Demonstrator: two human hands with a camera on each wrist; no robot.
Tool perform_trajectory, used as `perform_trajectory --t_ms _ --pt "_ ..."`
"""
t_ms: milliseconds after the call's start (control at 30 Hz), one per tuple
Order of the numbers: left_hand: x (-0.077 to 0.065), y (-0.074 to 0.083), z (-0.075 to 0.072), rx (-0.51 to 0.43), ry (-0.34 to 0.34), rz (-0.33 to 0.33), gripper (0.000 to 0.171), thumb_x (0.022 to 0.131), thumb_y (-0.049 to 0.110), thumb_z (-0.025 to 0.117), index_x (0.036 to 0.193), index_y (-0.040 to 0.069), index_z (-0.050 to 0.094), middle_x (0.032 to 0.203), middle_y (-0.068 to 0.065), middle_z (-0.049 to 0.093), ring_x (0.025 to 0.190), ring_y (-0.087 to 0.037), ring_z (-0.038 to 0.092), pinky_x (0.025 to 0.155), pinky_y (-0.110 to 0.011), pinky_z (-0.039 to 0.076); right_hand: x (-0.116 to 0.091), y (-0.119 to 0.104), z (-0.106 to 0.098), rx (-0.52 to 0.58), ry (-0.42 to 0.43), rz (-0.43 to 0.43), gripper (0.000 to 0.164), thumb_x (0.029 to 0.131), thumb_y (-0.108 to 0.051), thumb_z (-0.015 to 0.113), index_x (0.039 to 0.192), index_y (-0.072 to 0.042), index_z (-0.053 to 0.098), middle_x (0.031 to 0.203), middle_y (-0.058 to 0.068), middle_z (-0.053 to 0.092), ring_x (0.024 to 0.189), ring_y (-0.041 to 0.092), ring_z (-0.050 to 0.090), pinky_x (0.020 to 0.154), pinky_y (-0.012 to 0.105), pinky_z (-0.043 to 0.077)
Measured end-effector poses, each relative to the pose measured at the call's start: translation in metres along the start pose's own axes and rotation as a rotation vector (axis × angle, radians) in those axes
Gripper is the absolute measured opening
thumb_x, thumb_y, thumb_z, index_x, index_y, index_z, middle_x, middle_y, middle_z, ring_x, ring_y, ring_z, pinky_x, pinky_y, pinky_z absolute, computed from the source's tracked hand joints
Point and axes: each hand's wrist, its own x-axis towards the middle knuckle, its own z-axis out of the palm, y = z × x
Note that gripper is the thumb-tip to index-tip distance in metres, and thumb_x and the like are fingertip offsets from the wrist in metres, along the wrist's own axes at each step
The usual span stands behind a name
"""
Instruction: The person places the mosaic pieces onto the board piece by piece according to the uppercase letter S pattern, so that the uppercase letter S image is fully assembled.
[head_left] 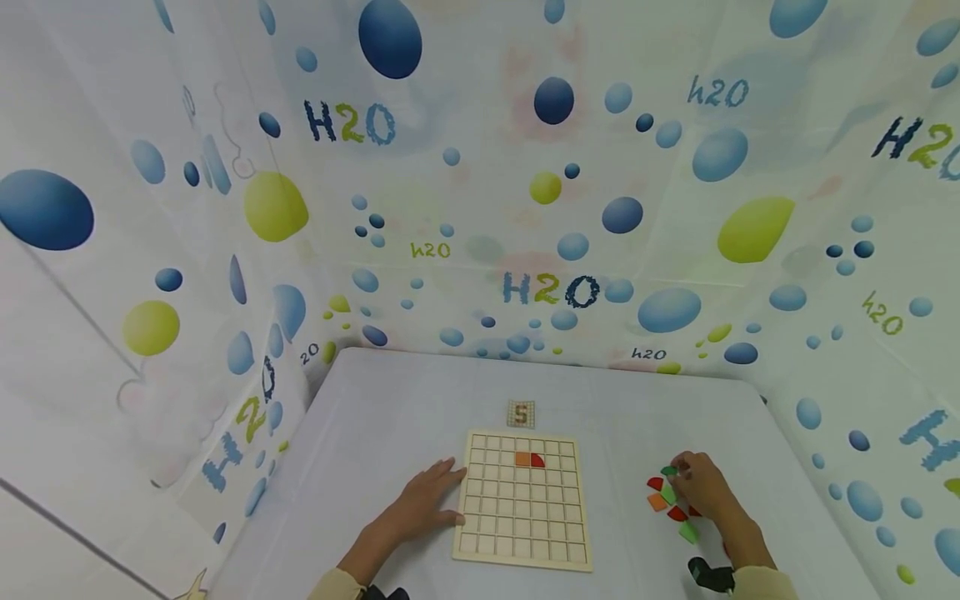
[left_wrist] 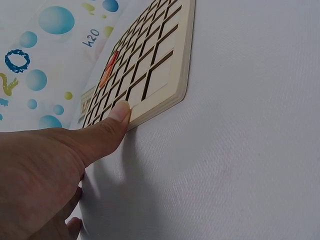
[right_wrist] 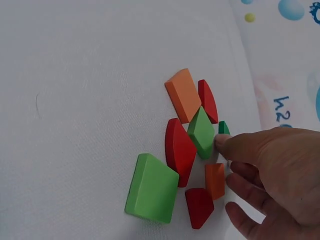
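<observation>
A pale wooden grid board (head_left: pixel 522 558) lies flat on the table. An orange square (head_left: pixel 522 459) and a red quarter-round piece (head_left: pixel 537 460) sit side by side in its cells. My left hand (head_left: pixel 429 502) rests at the board's left edge, fingers spread, thumb tip touching the rim. To the right, my right hand (head_left: pixel 705 483) pinches a dark green piece (right_wrist: pixel 223 128) at the far side of a loose group. The index fingertip is hidden there. Close by lie light green pieces (right_wrist: pixel 152 189), red pieces (right_wrist: pixel 180 152) and orange blocks (right_wrist: pixel 183 95).
Beyond the board lies a small patterned card (head_left: pixel 521 414) with a figure like an S or 5. White table cloth (head_left: pixel 615 417) spreads between the board and the loose pieces. A printed curtain (head_left: pixel 480 183) hangs behind the table and along its sides.
</observation>
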Motion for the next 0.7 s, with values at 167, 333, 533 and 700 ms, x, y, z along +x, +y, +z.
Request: perform_trajectory --t_ms 167,333,533,700 --pt "-0.001 0.001 -0.003 -0.007 0.003 0.009 0.084 0.087 0.043 0.083 0.155 0.006 0.05 0.166 -0.024 0.038 0.155 -0.047 0.033 0.125 -0.068 0.027 0.003 -0.004 0.003 -0.011 0.016 -0.011 0.028 0.1 -0.008 0.069 0.119 0.01 0.06 0.11 0.022 0.063 0.101 0.034 0.062 0.092 0.055 0.062" --pt "-0.002 0.001 -0.003 -0.024 -0.003 0.005 0.083 0.087 0.042 0.083 0.155 0.007 0.05 0.166 -0.025 0.038 0.155 -0.048 0.032 0.125 -0.069 0.026 0.012 -0.018 0.007 0.034 0.031 -0.056 0.029 0.098 -0.01 0.07 0.117 0.011 0.061 0.107 0.021 0.064 0.099 0.033 0.062 0.09 0.053 0.06" --pt "-0.001 -0.001 -0.001 -0.019 -0.012 -0.011 0.083 0.088 0.045 0.082 0.156 0.009 0.05 0.168 -0.022 0.037 0.156 -0.045 0.032 0.126 -0.067 0.025 0.026 -0.046 0.024 0.053 0.036 -0.103 0.025 0.096 -0.008 0.073 0.111 0.009 0.065 0.106 0.019 0.064 0.098 0.031 0.063 0.088 0.049 0.058" --pt "0.001 -0.003 0.002 -0.011 -0.012 -0.013 0.084 0.087 0.045 0.082 0.156 0.01 0.05 0.168 -0.021 0.037 0.156 -0.044 0.032 0.126 -0.066 0.026 0.036 -0.086 0.049 0.06 0.036 -0.184 0.018 0.091 -0.004 0.074 0.105 0.006 0.067 0.1 0.015 0.063 0.093 0.027 0.061 0.083 0.044 0.056"
